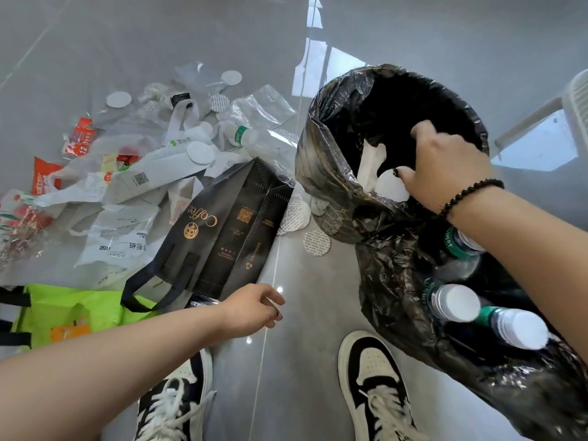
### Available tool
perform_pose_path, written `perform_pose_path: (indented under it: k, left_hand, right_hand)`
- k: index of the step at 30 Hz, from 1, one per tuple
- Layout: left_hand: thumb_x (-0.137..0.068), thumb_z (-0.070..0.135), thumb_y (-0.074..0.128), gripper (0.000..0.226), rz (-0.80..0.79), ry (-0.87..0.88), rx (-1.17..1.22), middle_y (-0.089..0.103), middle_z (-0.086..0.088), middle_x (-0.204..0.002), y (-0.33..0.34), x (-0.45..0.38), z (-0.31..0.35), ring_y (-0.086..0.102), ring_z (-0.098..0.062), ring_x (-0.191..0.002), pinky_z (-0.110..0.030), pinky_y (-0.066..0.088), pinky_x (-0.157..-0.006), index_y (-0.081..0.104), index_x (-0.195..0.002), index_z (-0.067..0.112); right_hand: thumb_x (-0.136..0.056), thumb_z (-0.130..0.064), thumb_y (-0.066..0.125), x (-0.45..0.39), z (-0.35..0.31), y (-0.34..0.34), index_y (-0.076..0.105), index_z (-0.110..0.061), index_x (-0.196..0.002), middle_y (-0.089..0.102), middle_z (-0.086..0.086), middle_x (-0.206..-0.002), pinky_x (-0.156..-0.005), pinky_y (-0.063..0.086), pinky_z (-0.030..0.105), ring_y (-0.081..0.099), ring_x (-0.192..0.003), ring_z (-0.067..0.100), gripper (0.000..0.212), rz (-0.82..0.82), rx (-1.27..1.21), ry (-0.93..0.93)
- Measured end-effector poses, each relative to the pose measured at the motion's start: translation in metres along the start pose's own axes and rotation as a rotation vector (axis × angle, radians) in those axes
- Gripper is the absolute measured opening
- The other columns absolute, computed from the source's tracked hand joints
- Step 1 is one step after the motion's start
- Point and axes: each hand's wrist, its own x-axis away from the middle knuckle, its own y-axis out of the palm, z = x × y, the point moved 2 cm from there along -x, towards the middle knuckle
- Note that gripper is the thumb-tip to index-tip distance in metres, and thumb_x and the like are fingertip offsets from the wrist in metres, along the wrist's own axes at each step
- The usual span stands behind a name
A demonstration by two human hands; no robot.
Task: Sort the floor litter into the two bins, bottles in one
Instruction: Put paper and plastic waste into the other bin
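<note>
Two bins with black liners stand at the right. Over the far bin (318,148) my right hand (445,163) reaches in, thumb and fingers pinching a white round disc (393,187); white paper (370,167) lies inside. The near bin (397,281) holds three white-capped plastic bottles (458,302), partly hidden by my right forearm. One clear bottle with a green label (241,135) lies in the litter pile on the floor. My left hand (251,310) hovers low over the floor, fingers loosely curled and holding nothing, beside the bottom edge of a black "Coffee" bag (229,227).
Litter covers the floor at the left: white discs (200,152), clear plastic bags (264,106), white bags, red wrappers (79,138) and a lime-green tote (70,310). More discs (316,242) lie by the far bin. My two shoes (375,386) stand at the bottom.
</note>
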Motion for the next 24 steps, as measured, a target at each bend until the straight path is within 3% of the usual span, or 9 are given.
perform_pose_path:
  k: [4,7,8,10,12,14,17,20,24]
  left_hand:
    - [-0.088,0.007,0.049,0.029,0.002,-0.01,0.015,0.071,0.002,-0.097,-0.002,0.0,-0.007,0.068,-0.01,-0.085,-0.027,0.05,-0.075,0.06,-0.113,0.018]
    - [-0.088,0.006,0.049,0.03,0.01,-0.016,0.02,0.071,0.001,-0.098,-0.006,0.0,-0.008,0.068,-0.011,-0.088,-0.026,0.049,-0.074,0.06,-0.114,0.017]
    - [-0.088,0.006,0.048,0.03,0.017,-0.019,0.025,0.071,0.001,-0.098,-0.008,0.0,-0.008,0.068,-0.011,-0.087,-0.025,0.049,-0.072,0.06,-0.114,0.016]
    - [-0.089,0.005,0.048,0.029,0.032,-0.021,0.038,0.071,-0.001,-0.098,-0.011,-0.001,-0.008,0.067,-0.011,-0.084,-0.024,0.047,-0.069,0.059,-0.114,0.015]
    - [-0.089,0.005,0.048,0.029,0.042,-0.025,0.048,0.071,-0.001,-0.098,-0.014,-0.001,-0.008,0.066,-0.011,-0.082,-0.022,0.046,-0.065,0.06,-0.113,0.016]
    - [-0.089,0.005,0.048,0.029,0.043,-0.032,0.062,0.071,-0.001,-0.099,-0.016,-0.001,-0.009,0.066,-0.01,-0.082,-0.02,0.045,-0.062,0.06,-0.114,0.016]
    - [-0.089,0.006,0.049,0.029,0.037,-0.034,0.081,0.071,-0.003,-0.101,-0.019,-0.002,-0.012,0.067,-0.012,-0.084,-0.02,0.044,-0.061,0.06,-0.115,0.015]
    - [-0.091,0.007,0.05,0.029,0.023,-0.024,0.094,0.071,-0.003,-0.103,-0.024,-0.002,-0.012,0.067,-0.011,-0.086,-0.019,0.043,-0.061,0.059,-0.117,0.015]
    - [-0.092,0.006,0.049,0.029,0.033,-0.024,0.104,0.07,-0.004,-0.106,-0.036,0.0,-0.015,0.067,-0.01,-0.086,-0.019,0.046,-0.067,0.058,-0.119,0.014]
  right_hand:
    - [-0.088,-0.026,0.058,0.017,-0.03,-0.032,0.046,-0.014,-0.123,0.063,0.01,-0.099,-0.062,0.054,0.043,0.064,-0.078,0.036,0.039,0.286,-0.141,-0.221]
    - [-0.081,-0.018,0.059,0.052,-0.084,-0.031,0.059,-0.015,-0.101,0.064,0.001,-0.082,-0.049,0.051,0.035,0.063,-0.063,0.03,0.02,0.308,-0.231,-0.516]
    - [-0.079,-0.016,0.061,0.06,-0.1,-0.02,0.058,-0.015,-0.095,0.061,0.0,-0.078,-0.046,0.047,0.031,0.061,-0.059,0.029,0.016,0.258,-0.215,-0.597]
    - [-0.084,-0.017,0.056,0.066,-0.125,0.013,0.049,-0.017,-0.095,0.058,-0.001,-0.084,-0.051,0.043,0.029,0.063,-0.069,0.028,0.014,-0.087,-0.096,-0.642]
    - [-0.089,-0.016,0.05,0.061,-0.132,0.055,0.048,-0.015,-0.106,0.06,0.003,-0.104,-0.066,0.049,0.035,0.063,-0.09,0.029,0.017,-0.475,0.057,-0.567]
    - [-0.089,-0.012,0.05,0.05,-0.129,0.092,0.048,-0.01,-0.121,0.056,0.009,-0.122,-0.08,0.05,0.037,0.059,-0.106,0.028,0.032,-0.702,0.174,-0.473]
    - [-0.088,-0.009,0.052,0.035,-0.123,0.135,0.034,-0.006,-0.135,0.04,0.016,-0.137,-0.086,0.048,0.041,0.052,-0.119,0.034,0.051,-0.713,0.237,-0.36]
    - [-0.091,-0.005,0.048,0.027,-0.118,0.157,0.031,-0.005,-0.135,0.033,0.016,-0.14,-0.082,0.048,0.04,0.05,-0.118,0.036,0.047,-0.616,0.2,-0.293]
    - [-0.089,-0.009,0.056,0.024,-0.119,0.176,0.028,-0.006,-0.137,0.029,0.015,-0.14,-0.083,0.047,0.041,0.051,-0.117,0.036,0.056,-0.674,0.213,-0.302]
